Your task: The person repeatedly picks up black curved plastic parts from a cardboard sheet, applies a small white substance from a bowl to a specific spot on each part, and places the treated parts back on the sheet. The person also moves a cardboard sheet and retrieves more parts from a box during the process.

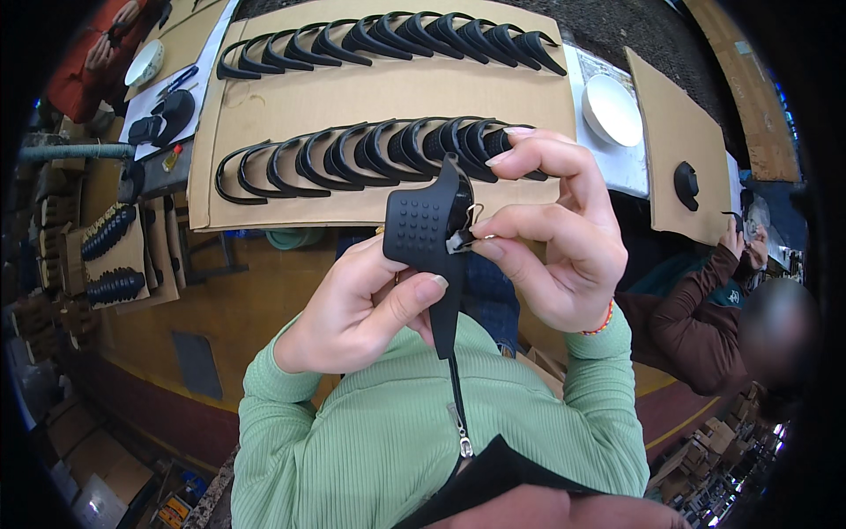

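Note:
My left hand (357,304) grips a black curved piece (421,231) from below, its thumb across the narrow lower end. The piece has a wide flap covered in small raised bumps and a pointed top. At its right edge, my right hand (564,234) pinches a small metallic bit (480,231) between thumb and forefinger; its exact kind is too small to tell. A pale scrap (456,241) shows just beside those fingertips. The other right fingers are raised and bent. Beyond my hands, a near row of similar black curved pieces (344,165) lies on a cardboard sheet (291,101).
A far row of black curved pieces (388,40) lies on the same cardboard. To the right are a white bowl (612,110) and another board (674,150) with one black piece (686,185). Co-workers sit at the right (705,326) and far left (84,75).

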Demonstrator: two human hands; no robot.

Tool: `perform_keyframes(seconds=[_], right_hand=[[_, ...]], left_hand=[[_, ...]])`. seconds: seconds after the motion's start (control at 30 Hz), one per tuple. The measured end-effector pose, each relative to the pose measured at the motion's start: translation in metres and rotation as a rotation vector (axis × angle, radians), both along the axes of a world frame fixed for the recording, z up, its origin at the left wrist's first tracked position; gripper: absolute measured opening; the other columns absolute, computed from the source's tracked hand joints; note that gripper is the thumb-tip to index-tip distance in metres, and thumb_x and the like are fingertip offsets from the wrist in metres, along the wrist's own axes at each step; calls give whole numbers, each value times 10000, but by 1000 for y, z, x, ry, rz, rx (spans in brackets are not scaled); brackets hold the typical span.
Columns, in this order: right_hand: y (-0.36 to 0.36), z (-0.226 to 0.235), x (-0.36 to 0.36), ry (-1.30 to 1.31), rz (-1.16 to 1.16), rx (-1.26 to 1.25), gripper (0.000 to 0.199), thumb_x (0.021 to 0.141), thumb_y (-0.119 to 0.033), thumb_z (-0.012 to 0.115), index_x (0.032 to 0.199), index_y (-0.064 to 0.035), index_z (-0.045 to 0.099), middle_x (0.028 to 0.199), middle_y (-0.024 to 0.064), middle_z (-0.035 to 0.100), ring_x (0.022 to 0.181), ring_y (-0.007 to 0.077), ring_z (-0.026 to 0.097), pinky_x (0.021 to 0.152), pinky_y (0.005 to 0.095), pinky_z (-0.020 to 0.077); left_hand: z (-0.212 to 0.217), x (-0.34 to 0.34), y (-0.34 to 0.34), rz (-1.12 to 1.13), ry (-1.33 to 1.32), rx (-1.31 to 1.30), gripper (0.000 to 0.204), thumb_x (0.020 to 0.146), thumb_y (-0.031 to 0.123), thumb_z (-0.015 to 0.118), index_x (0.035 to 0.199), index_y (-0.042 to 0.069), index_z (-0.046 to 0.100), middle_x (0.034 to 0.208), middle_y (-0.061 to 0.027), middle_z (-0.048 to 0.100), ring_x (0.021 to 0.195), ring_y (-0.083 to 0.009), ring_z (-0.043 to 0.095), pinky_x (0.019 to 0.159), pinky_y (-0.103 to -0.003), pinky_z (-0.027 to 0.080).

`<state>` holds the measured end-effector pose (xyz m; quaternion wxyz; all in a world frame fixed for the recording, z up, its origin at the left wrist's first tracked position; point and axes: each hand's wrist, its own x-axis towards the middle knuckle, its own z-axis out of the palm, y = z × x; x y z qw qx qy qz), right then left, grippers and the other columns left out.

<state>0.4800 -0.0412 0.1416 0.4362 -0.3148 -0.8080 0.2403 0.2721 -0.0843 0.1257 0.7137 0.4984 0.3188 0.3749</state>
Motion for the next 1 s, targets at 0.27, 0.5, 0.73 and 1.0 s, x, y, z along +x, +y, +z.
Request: perform_keyframes(seconds=[0.27, 0.5, 0.73, 1.0], right_hand=[[2, -3, -2, -2, 20, 30, 210, 601, -47, 751, 799, -25, 683, 1053, 185, 550, 1034, 294, 522, 996, 497, 360], [2, -3, -2, -19, 37, 56, 213, 594, -58, 754, 793, -35, 683, 1037, 180, 557, 1015, 287, 531, 988, 504, 360], [0, -4, -3, -24, 17, 69, 209, 571, -57, 741, 763, -43, 661, 1038, 135, 579, 1019, 337, 523, 895, 444, 410], [-3, -4, -4, -29, 33, 66, 213, 560, -61, 744, 757, -44, 662, 1032, 132, 575, 1023, 339, 518, 898, 451, 421]], left_hand=[[2, -2, 1, -9, -33, -104, 225, 966, 118, 464, 1100, -62, 485, 866, -94, 598, 694, -146, 658, 589, -246, 566], [3, -3, 3, -10, -72, -185, 251, 978, 160, 446, 1088, -63, 480, 867, -98, 602, 697, -154, 660, 594, -251, 571], [6, 0, 3, 38, -120, -231, 258, 983, 155, 431, 1112, -64, 471, 869, -99, 603, 701, -157, 660, 592, -253, 574], [6, 1, 3, 63, -127, -239, 275, 989, 177, 419, 1111, -62, 481, 871, -116, 622, 685, -161, 664, 592, -260, 578]])
